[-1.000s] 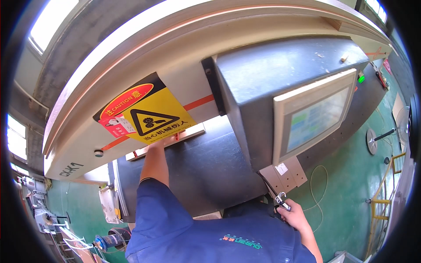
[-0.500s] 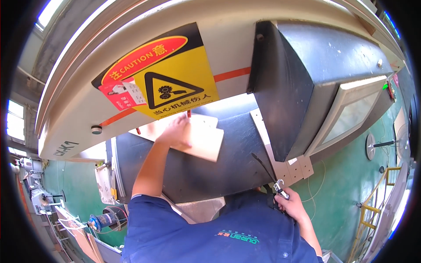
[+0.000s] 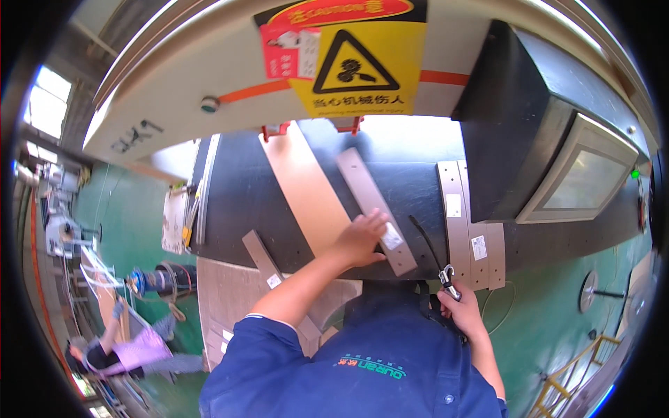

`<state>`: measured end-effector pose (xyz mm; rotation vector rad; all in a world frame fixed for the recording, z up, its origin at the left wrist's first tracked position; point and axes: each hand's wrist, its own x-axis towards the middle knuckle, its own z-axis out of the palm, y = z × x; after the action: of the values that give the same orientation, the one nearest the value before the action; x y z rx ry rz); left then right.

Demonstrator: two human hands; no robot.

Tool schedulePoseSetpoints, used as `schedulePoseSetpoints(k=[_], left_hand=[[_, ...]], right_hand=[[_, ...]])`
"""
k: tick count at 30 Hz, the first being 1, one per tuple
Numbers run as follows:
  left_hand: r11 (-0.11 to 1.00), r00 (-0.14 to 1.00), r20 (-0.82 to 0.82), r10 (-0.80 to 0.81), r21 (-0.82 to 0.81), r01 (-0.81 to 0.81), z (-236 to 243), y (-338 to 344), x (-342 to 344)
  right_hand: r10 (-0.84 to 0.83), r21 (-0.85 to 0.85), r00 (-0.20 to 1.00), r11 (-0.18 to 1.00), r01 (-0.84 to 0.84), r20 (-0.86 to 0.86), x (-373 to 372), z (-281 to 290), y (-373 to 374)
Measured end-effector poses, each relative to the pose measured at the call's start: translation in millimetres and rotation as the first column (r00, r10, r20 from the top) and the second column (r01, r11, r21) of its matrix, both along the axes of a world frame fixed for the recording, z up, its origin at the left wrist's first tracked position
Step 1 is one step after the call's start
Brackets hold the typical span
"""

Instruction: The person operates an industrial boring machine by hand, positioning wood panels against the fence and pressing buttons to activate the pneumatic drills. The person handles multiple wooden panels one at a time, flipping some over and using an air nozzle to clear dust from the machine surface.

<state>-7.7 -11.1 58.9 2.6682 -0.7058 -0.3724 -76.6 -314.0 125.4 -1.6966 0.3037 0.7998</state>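
Note:
My left hand [image 3: 364,240] rests at the left edge of a taupe strip panel [image 3: 369,198] with end holes and a white label; its fingers are spread against the panel. Left of that hand, a long light-tan board [image 3: 303,181] runs slantwise under the machine's red brackets. My right hand [image 3: 461,308] is closed around an air blow gun [image 3: 448,282] with a metal trigger and a thin black nozzle, held low near my body. Both panels lie on the dark machine table [image 3: 237,195].
A black control box [image 3: 536,97] with a screen juts out at right. Labelled drilled strips [image 3: 456,230] lie beside it. More taupe panels [image 3: 258,254] rest at the near left. A beige machine beam [image 3: 188,76] spans overhead. Another person [image 3: 132,352] is at far left.
My left hand has come nearer from under the beam and is now at the taupe strip. The view has shifted, showing panels at near left and another person. My right hand still holds the blow gun.

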Motion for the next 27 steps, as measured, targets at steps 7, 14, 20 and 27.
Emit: schedulePoseSetpoints(k=[7,14,20,27], left_hand=[[0.99,0.995,-0.091,0.041,-0.133,-0.053,-14.8,-78.4,-12.1],[0.905,0.965,0.101,0.241,-0.383,-0.186,-23.7,-90.4,-48.6],[0.431,0.469,0.056,0.881,-0.506,-0.747,6.9,-23.5,-138.1],[-0.35,-0.35,0.332,0.876,-0.062,-0.935,-2.1,62.3,-272.2]], right_hand=[[0.032,0.05,0.999,0.998,-0.032,-0.001,-14.0,-9.7,-13.1],[0.096,0.09,0.995,0.991,-0.096,0.004,-19.2,-19.0,-22.8],[0.26,0.085,0.966,0.962,-0.26,0.01,0.3,-13.6,-1.8],[0.426,0.117,0.904,0.896,-0.428,0.042,10.8,-20.4,13.8]])
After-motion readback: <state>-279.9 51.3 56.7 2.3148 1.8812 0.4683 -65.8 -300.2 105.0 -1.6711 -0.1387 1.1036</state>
